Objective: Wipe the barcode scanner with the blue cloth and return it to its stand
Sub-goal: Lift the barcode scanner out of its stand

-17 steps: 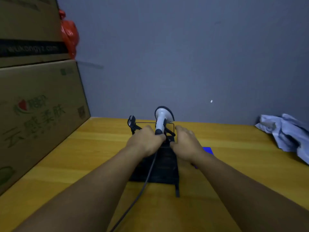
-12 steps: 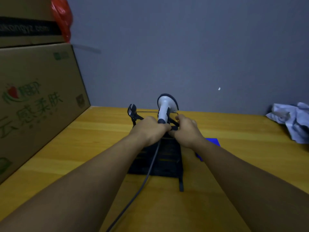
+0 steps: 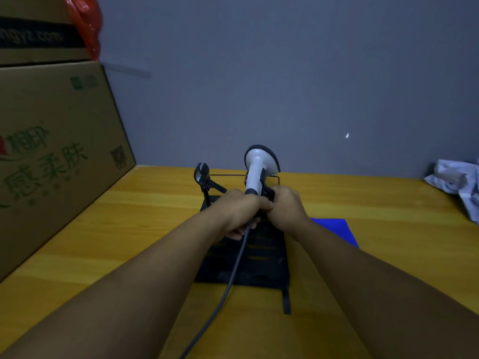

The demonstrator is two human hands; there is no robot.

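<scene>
A white barcode scanner (image 3: 256,167) with a black-rimmed head stands upright at the back of a black stand (image 3: 259,257) on the yellow wooden table. My left hand (image 3: 241,211) is closed around the scanner's handle, and a dark cable (image 3: 228,288) runs from it toward me. My right hand (image 3: 286,203) grips the stand's bracket just right of the handle, touching the left hand. The blue cloth (image 3: 337,229) lies flat on the table right of the stand, partly hidden by my right forearm.
Large cardboard boxes (image 3: 51,156) are stacked along the left edge, with a red plastic bag (image 3: 86,24) on top. A crumpled white-blue bag (image 3: 458,182) lies at the far right. A second black clamp (image 3: 202,174) rises at the stand's left. A grey wall stands behind.
My right hand has moved in against the left hand and closed on the stand by the handle. The view has shifted slightly, while the scanner stays upright in the same spot.
</scene>
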